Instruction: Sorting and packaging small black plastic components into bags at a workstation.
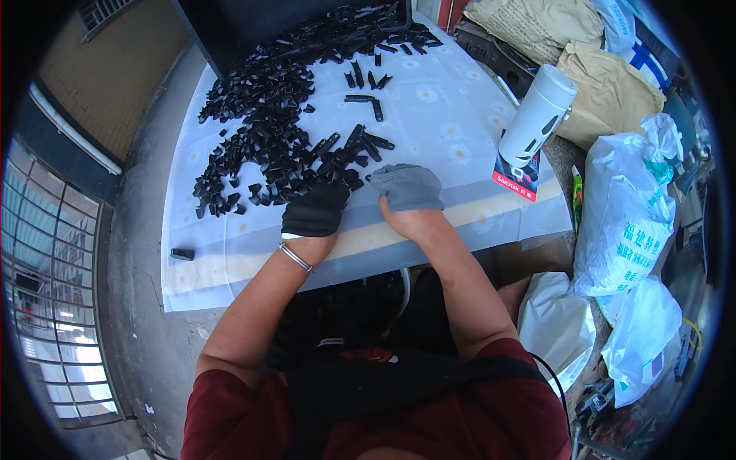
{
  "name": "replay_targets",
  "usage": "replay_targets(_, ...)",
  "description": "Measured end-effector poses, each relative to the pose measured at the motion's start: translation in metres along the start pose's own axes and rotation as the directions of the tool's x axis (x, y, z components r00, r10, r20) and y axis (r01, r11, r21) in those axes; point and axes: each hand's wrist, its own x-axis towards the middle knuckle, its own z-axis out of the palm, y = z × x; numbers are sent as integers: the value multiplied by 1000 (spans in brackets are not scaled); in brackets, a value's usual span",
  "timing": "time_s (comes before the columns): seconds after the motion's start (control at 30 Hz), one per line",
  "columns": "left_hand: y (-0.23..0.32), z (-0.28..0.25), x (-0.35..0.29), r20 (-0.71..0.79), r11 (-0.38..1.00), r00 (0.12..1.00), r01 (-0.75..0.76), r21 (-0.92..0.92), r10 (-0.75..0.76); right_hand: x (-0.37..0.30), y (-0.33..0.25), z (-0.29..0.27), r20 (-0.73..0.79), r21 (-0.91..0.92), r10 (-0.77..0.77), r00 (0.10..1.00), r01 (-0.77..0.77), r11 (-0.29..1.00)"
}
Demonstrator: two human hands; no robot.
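Observation:
My left hand [316, 211], in a black glove, rests at the near edge of a spread of small black plastic pieces [264, 142]. Its fingers blend with the dark parts, so their grip is hidden. Just to the right, my right hand [406, 190] wears a grey glove with the thumb bare. Its fingers look curled inward toward the left hand, and what they hold, if anything, is too small to make out. Longer black pieces [368, 144] lie just beyond both hands. All this is on a table with a white flowered cover [452, 146].
A black tub [201, 34] lies tipped at the back, spilling pieces. One piece [182, 254] sits alone near the left edge. To the right, a white flask [539, 115] stands on a red and black card [515, 178]. Sacks and white plastic bags [625, 207] crowd the right side.

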Motion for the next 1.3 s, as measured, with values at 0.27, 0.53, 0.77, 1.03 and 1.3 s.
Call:
replay_targets(0.27, -10, -12, -29, -24, 997, 998, 61, -50, -62, -14, -20, -7, -41, 359, -84, 996, 93, 928)
replay_targets(0.53, -9, -9, -14, 58, 994, 992, -112, 3, 111, -16, -16, 2, -68, 319, -93, 993, 110, 941)
replay_targets(0.77, -11, -24, -24, 130, 867, 991, 38, -497, 30, -20, -30, -2, 57, 393, -242, 969, 200, 897)
replay_targets(1.03, -7, -53, -43, 415, 719, 909, 304, -625, -24, -29, -39, 1, 124, 607, -299, 946, 166, 777)
replay_targets(1.3, 1, -38, -63, 375, 311, 842, 503, -806, -389, -23, -54, 10, -248, 446, -275, 929, 362, 818)
